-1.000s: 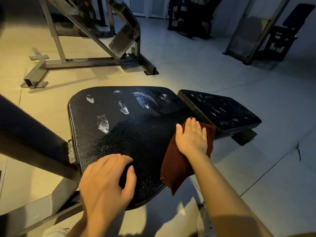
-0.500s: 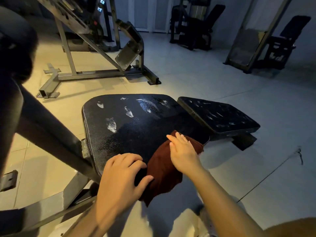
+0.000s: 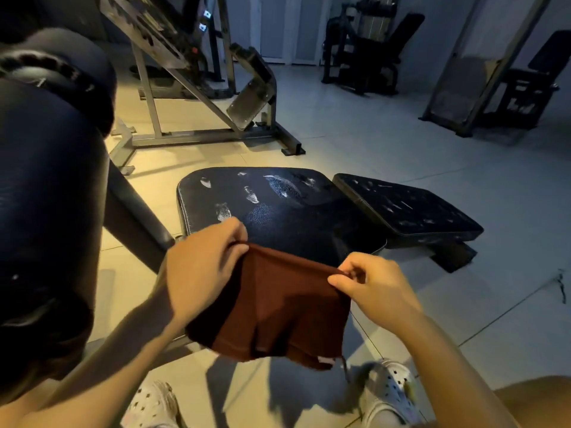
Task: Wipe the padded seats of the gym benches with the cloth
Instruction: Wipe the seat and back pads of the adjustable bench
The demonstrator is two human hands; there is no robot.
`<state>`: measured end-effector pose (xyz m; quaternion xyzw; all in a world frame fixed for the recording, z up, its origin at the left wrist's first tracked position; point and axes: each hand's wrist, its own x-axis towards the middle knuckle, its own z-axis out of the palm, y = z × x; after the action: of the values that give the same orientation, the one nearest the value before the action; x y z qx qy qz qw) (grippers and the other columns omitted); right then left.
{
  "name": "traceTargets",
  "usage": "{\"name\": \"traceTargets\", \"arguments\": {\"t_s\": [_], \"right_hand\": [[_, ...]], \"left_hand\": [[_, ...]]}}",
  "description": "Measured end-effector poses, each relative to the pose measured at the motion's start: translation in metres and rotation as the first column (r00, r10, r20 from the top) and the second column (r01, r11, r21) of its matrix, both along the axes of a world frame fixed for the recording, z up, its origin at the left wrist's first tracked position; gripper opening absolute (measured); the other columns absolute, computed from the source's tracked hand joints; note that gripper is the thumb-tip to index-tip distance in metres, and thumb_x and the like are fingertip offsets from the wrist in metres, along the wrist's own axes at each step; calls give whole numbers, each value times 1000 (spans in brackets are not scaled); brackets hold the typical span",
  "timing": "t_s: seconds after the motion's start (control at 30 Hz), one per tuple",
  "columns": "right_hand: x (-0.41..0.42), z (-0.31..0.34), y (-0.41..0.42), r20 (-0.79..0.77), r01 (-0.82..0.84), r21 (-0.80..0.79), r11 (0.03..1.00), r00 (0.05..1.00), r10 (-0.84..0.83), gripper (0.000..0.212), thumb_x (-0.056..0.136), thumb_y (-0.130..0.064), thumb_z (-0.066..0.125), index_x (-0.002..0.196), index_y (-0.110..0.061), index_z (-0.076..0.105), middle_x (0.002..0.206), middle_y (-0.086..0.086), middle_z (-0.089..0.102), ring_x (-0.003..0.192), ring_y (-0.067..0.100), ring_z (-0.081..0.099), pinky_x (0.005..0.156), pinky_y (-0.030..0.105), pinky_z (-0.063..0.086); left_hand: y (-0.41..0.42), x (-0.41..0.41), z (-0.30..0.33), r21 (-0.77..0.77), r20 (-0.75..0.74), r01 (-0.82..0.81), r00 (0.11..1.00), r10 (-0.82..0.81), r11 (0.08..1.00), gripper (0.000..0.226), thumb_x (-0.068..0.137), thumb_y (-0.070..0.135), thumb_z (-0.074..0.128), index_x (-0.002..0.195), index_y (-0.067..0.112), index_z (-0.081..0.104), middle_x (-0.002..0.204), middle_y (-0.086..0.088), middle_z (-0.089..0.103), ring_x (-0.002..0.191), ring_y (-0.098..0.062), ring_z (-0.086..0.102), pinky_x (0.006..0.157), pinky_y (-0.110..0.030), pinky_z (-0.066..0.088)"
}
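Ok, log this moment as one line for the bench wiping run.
step: cloth held up, off pad | left hand: grips cloth top edge | right hand: pinches other top corner | seat pad: pale marks visible | second pad: untouched

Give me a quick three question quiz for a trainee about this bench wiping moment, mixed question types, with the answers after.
1. True or false: the cloth is pressed flat on the larger seat pad.
2. Which hands hold the cloth? A) left hand only B) right hand only C) both
3. Fill in: the smaller pad lies to the ____ of the larger one.

Key: 1 false, it is held up in the air; 2 C; 3 right.
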<state>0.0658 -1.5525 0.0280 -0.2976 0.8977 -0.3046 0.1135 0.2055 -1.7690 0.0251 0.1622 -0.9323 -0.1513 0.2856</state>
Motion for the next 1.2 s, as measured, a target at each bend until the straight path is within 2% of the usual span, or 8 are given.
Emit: {"name": "traceTargets", "arguments": {"t_s": [0.13,0.23,0.37,0.47,0.63,0.83,0.93,1.2], "right_hand": [[-10,18,-15,-96,60,-24,998,993,-62,24,85,-43,70,74,-24,61,69,-5,60,69,11,56,66,33,46],[-7,-1,-32,-305,171,367,914,951,-55,41,96,-52,48,130,-29,51,133,5,54,122,27,51,99,39,42],[27,-39,-64,-266,-255,165,953,919,291,78,84,-63,11,151,-29,34,159,1,27,148,22,22,121,42,15],[30,-55,-102,-209,-394,244,886,871,445,84,78,-64,-4,155,-34,15,163,-12,9,150,9,2,120,40,-4],[26,-55,-144,-210,-354,286,891,884,418,59,103,-49,22,156,-31,5,164,-8,1,151,14,-3,118,52,-7],[29,-58,-149,-448,-391,228,892,771,453,57,94,-41,24,144,-26,46,154,-2,38,145,21,31,114,62,14],[10,-60,-155,-289,-567,206,797,743,603,56,98,-38,21,150,-25,36,161,-7,20,150,14,12,122,45,5],[-119,-70,-118,-206,-154,401,903,945,253,61,101,-56,18,156,-33,6,164,-8,-1,150,11,-3,120,38,-3]], "left_hand": [[-30,-22,10,-62,9,11,1000,-11,998,22,89,44,42,104,32,53,97,5,65,94,-24,61,78,-40,48],[-46,-36,-19,51,-1,-100,995,100,994,37,90,32,47,122,18,60,116,-7,65,110,-31,57,94,-40,43],[-56,-12,-47,316,-84,-232,959,271,920,31,94,8,55,124,11,61,117,-11,63,106,-26,60,94,-29,43],[-53,7,-48,231,-94,-260,953,288,937,34,90,12,57,123,6,60,111,-13,62,97,-24,61,83,-32,50],[-43,22,-46,230,-78,-291,946,316,929,20,91,7,61,110,4,65,111,-10,65,98,-18,57,87,-31,43],[-32,-4,-47,231,-319,-45,940,120,972,18,92,17,53,106,14,64,99,3,60,93,-5,56,88,-5,39],[-27,-22,-49,238,-319,-39,941,116,970,26,94,21,47,112,14,65,106,2,62,99,-10,55,95,-14,37],[-21,-42,-47,261,-163,-88,978,133,961,24,94,29,45,106,23,65,104,12,62,103,-4,54,96,-18,37]]}}
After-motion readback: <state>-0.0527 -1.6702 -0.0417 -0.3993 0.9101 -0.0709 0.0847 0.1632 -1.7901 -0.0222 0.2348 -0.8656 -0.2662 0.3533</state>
